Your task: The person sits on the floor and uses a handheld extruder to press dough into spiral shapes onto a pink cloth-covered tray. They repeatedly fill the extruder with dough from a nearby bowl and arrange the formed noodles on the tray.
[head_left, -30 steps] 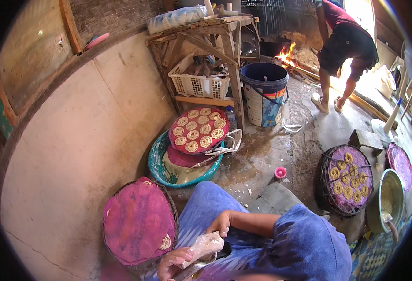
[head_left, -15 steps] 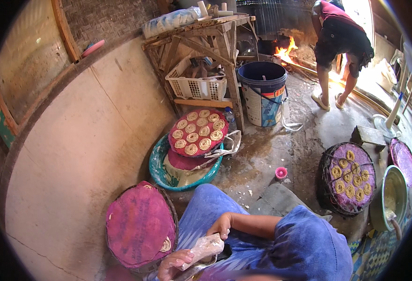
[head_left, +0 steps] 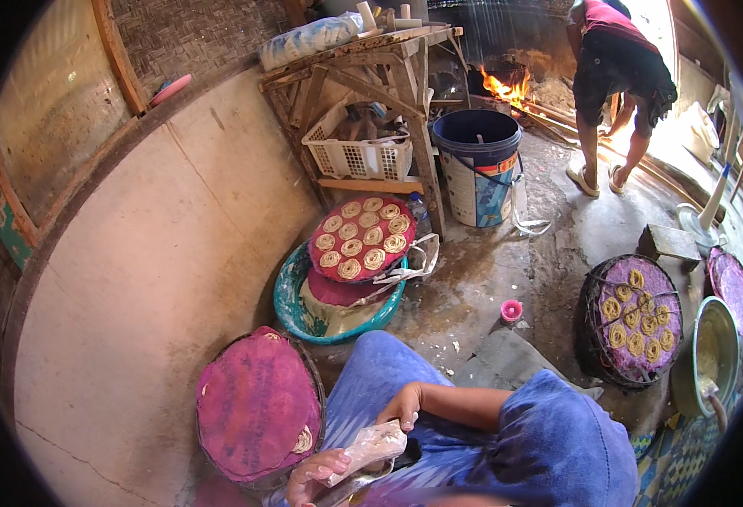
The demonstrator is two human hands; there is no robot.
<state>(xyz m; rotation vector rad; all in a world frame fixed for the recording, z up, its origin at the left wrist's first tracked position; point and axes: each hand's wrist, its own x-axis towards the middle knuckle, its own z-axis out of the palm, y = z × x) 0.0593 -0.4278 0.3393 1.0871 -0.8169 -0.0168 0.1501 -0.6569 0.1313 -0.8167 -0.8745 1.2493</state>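
Note:
My right hand (head_left: pixel 400 407) is closed on the upper end of a pale, whitish-smeared wooden piece (head_left: pixel 370 449), shaped like a thick block or handle. At its lower end my left hand (head_left: pixel 319 475) curls its fingers round it; the underside and whatever lies below are partly hidden. The piece is held tilted over my blue-clothed lap (head_left: pixel 388 372). Just left of my left hand lies a round tray covered with magenta cloth (head_left: pixel 257 406). One coiled dough round (head_left: pixel 303 439) sits near that tray's right edge, and a bit of another shows at its top.
Ahead, a teal basin (head_left: pixel 371 324) carries a red round tray with several dough coils (head_left: pixel 351 247). A pink cup (head_left: pixel 511 310) stands on the floor. To the right are a purple tray of coils (head_left: pixel 642 291) and a metal pot (head_left: pixel 699 359). Behind stand a bucket (head_left: pixel 475 190), a fire (head_left: pixel 511 87) and a bending person (head_left: pixel 620 68).
My view has shifted slightly, so everything sits a little further right. Both hands keep their hold on the wooden piece. The person by the fire has lowered a hand toward the floor.

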